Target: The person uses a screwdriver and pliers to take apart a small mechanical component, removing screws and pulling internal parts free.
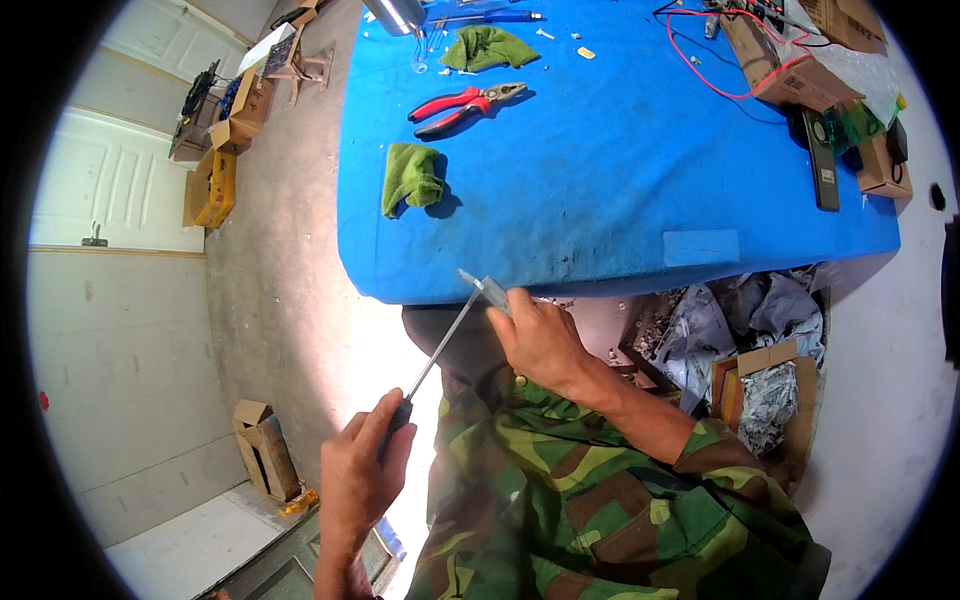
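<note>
My left hand [362, 465] is closed round the dark handle of a screwdriver [441, 345], whose long metal shaft slants up and to the right. The shaft's tip touches a small whitish, translucent piece [492, 291] just off the table's front edge. My right hand [542, 338] pinches that piece; its exact kind is unclear, and part of it is hidden by the fingers. On the blue-covered table [590, 180], a folded green cloth [410, 178] lies nearest to the hands. Beyond it rest red-handled pliers [468, 108], jaws pointing right.
A second green cloth [488, 48] lies at the table's far side, near a blue-handled tool [505, 16]. Cardboard boxes [800, 80] and a red cable [690, 68] occupy the far right. Under the table's right side stands a carton of silvery pieces [768, 405].
</note>
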`<state>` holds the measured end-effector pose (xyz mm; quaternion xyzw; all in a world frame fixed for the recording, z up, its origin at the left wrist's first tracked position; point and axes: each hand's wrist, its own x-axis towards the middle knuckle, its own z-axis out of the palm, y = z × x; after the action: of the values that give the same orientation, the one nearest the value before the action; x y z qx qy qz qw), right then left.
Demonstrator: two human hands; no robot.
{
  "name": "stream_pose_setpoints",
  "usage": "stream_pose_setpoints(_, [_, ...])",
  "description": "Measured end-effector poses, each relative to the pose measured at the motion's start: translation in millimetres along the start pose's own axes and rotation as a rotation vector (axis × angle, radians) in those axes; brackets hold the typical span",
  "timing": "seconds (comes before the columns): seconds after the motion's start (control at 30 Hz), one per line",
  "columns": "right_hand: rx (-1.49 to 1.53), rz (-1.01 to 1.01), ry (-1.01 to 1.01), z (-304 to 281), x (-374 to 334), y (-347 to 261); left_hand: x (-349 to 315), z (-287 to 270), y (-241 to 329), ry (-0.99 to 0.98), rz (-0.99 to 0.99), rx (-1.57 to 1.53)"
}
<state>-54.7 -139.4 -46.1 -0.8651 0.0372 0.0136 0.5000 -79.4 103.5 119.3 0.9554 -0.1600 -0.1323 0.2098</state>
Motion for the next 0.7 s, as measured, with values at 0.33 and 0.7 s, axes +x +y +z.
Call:
stream_pose_setpoints(0.33, [0.012,0.017,-0.006,-1,0,-1,-5,-2,18,-0.066,-0.078,0.06])
stream_pose_setpoints(0.7, [0.006,0.031,-0.015,2,-1,2,-2,1,11,-0.011,-0.085,-0.002])
